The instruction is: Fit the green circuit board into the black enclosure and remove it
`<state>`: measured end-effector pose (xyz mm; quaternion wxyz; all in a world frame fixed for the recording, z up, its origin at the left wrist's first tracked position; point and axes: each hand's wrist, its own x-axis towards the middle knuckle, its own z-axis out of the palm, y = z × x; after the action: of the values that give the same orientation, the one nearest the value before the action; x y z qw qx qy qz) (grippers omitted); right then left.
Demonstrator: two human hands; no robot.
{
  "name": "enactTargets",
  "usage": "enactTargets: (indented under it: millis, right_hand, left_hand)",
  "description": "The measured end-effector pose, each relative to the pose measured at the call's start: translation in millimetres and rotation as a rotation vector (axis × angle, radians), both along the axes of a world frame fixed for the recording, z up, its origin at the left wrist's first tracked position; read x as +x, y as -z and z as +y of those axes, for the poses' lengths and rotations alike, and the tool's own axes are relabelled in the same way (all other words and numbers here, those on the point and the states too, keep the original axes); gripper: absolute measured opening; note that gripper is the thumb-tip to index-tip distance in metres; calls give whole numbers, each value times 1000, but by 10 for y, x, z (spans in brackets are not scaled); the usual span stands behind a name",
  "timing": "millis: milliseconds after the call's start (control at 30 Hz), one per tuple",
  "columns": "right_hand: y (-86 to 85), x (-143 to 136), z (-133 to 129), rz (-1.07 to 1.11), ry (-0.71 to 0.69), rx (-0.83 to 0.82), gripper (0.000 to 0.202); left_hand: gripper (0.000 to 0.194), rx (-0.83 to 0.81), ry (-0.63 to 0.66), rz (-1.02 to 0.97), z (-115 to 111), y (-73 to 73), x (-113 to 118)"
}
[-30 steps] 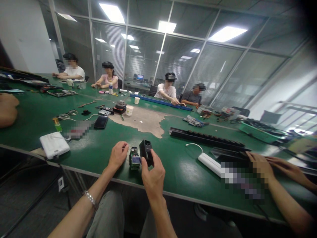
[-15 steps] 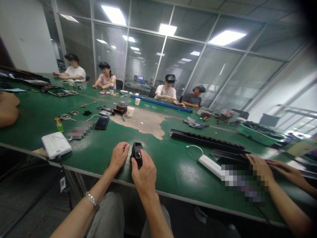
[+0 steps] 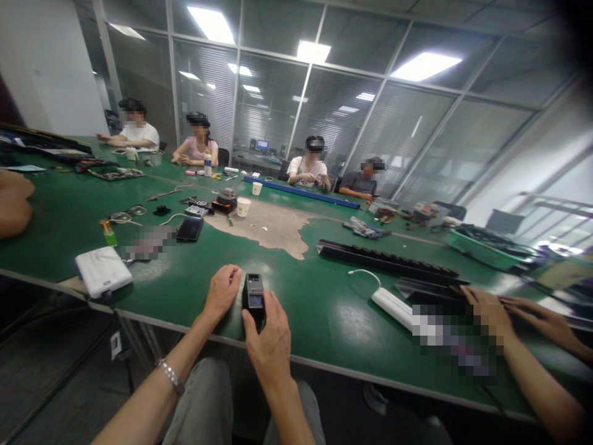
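Note:
Close to the front edge of the green table (image 3: 324, 296), my right hand (image 3: 271, 327) grips a small black box-shaped device (image 3: 253, 290). Its fingers lie along the right side and the thumb is on the near left. A grey face with small dark windows shows on the device, which stands on or just over the tabletop; I cannot tell which. My left hand (image 3: 223, 290) rests on the table just left of the device, apart from it. Its fingers are curled closed, and the inside of the hand is hidden.
A white box with a cable (image 3: 102, 272), a phone (image 3: 189, 228) and a green bottle (image 3: 109, 233) lie to the left. Paper cups (image 3: 243, 207) stand ahead. On the right are a white power strip (image 3: 391, 309), black rails (image 3: 384, 262) and a co-worker's hands (image 3: 491, 315). Several people sit opposite.
The device has been turned in my right hand, so a different grey face now points up. My left hand has stayed put. Across the table, one person's hands have drawn in toward the body.

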<state>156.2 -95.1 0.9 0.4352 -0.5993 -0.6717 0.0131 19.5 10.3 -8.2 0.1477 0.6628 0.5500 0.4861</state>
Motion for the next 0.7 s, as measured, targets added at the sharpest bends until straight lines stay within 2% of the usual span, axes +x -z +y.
enactTargets:
  millis: [200, 367, 500, 600, 700]
  right_hand:
    - [-7, -62, 79, 16, -36, 11, 52]
    - [-175, -60, 119, 100, -46, 20, 45]
    - [-288, 98, 146, 187, 9, 82, 47]
    - [-234, 272, 178, 202, 76, 86, 48]
    - [-106, 406, 207, 185, 78, 64, 48]
  left_hand:
    - [31, -1, -3, 15, -7, -17, 3]
    - [31, -1, 10, 23, 9, -1, -1]
    - [32, -3, 9, 28, 9, 1, 3]
    - [31, 5, -1, 33, 4, -3, 11]
    - [30, 10, -6, 33, 1, -1, 17]
